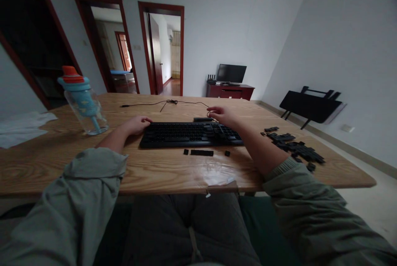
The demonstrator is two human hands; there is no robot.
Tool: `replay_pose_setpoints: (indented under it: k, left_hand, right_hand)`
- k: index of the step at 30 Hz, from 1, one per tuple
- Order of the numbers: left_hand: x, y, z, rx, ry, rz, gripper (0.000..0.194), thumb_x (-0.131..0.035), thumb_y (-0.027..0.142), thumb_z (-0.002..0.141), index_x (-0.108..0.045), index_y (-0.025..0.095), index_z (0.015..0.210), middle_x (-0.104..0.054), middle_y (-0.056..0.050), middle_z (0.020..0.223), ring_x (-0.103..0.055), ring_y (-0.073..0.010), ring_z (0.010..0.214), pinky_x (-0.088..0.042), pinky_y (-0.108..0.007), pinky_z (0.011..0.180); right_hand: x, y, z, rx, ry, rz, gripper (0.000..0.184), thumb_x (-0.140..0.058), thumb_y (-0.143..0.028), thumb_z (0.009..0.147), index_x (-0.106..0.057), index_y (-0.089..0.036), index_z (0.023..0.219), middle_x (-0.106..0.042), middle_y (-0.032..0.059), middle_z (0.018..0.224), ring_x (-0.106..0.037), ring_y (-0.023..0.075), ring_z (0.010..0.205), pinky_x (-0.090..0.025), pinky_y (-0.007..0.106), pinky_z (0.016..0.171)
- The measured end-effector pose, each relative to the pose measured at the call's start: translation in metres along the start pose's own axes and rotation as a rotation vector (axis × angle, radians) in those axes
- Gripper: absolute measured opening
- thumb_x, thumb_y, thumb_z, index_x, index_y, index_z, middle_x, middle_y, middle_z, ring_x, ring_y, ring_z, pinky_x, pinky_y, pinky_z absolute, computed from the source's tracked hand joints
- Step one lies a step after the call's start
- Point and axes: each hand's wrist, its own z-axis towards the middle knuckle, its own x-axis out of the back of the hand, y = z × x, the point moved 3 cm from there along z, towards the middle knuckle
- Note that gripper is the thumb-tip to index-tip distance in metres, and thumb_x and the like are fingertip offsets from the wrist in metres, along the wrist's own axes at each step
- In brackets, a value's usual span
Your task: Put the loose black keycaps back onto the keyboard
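Observation:
A black keyboard (173, 133) lies on the wooden table in front of me. My left hand (138, 125) is at its far left corner, fingers curled against the edge. Behind the keyboard, my right hand (223, 116) reaches over the right part, index finger and thumb slightly apart beside the thin black cable (189, 102). I see nothing held between them, though the view is small and dim. Just below those fingertips lies a short black bar (202, 119). Along the near side of the keyboard sit a long black key (202, 153) and two small keycaps, one being the left keycap (186, 152).
A heap of loose black keycaps (299, 149) lies on the right of the table (155, 171). At the left stand a clear bottle with a blue and orange lid (73, 79) and a white cloth or tissue (26, 127). Clear tape (221, 182) marks the near edge.

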Motion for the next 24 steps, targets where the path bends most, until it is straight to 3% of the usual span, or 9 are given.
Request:
replay_pose_setpoints:
  k: [4, 8, 15, 19, 24]
  left_hand:
    - [0.000, -0.001, 0.002, -0.016, 0.001, 0.023, 0.034, -0.062, 0.033, 0.068, -0.074, 0.015, 0.093, -0.074, -0.011, 0.086, -0.068, -0.0265, 0.081, -0.055, -0.035, 0.071]
    - [-0.001, -0.003, 0.003, -0.014, 0.006, 0.010, 0.034, -0.061, 0.033, 0.067, -0.075, 0.015, 0.093, -0.075, -0.010, 0.087, -0.068, -0.0257, 0.081, -0.054, -0.033, 0.071]
    - [0.002, 0.008, -0.008, 0.024, -0.005, 0.021, 0.034, -0.061, 0.030, 0.068, -0.076, 0.015, 0.095, -0.076, -0.009, 0.085, -0.068, -0.0248, 0.078, -0.054, -0.032, 0.069]
    - [0.004, 0.012, -0.011, -0.015, 0.015, 0.001, 0.026, -0.062, 0.029, 0.067, -0.075, 0.017, 0.087, -0.076, -0.010, 0.086, -0.068, -0.0263, 0.081, -0.054, -0.034, 0.072]
    - [0.000, 0.003, -0.008, 0.004, 0.022, -0.028, 0.029, -0.065, 0.033, 0.070, -0.074, 0.015, 0.092, -0.070, -0.006, 0.071, -0.063, -0.0219, 0.068, -0.049, -0.030, 0.062]
  right_hand:
    - [-0.010, 0.024, 0.008, 0.055, 0.042, -0.181, 0.021, -0.063, -0.027, 0.089, -0.070, -0.015, 0.106, -0.075, 0.0109, 0.104, -0.065, 0.0187, 0.089, -0.051, 0.031, 0.082]
    - [-0.012, 0.031, 0.002, 0.102, -0.007, -0.355, 0.017, -0.065, -0.025, 0.088, -0.075, -0.018, 0.100, -0.076, 0.0091, 0.098, -0.066, 0.0204, 0.086, -0.050, 0.033, 0.083]
    - [-0.011, 0.035, -0.004, 0.052, -0.070, -0.372, 0.031, -0.064, -0.026, 0.087, -0.076, -0.017, 0.114, -0.077, 0.0093, 0.094, -0.065, 0.0197, 0.074, -0.050, 0.033, 0.073]
    - [-0.012, 0.034, -0.004, 0.122, -0.039, -0.400, 0.027, -0.061, -0.029, 0.091, -0.077, -0.019, 0.111, -0.077, 0.0097, 0.100, -0.066, 0.0213, 0.083, -0.050, 0.033, 0.079]
    - [-0.016, 0.038, 0.000, 0.160, -0.048, -0.515, 0.031, -0.056, -0.038, 0.096, -0.081, -0.019, 0.098, -0.075, 0.0106, 0.103, -0.065, 0.0230, 0.096, -0.049, 0.034, 0.089]
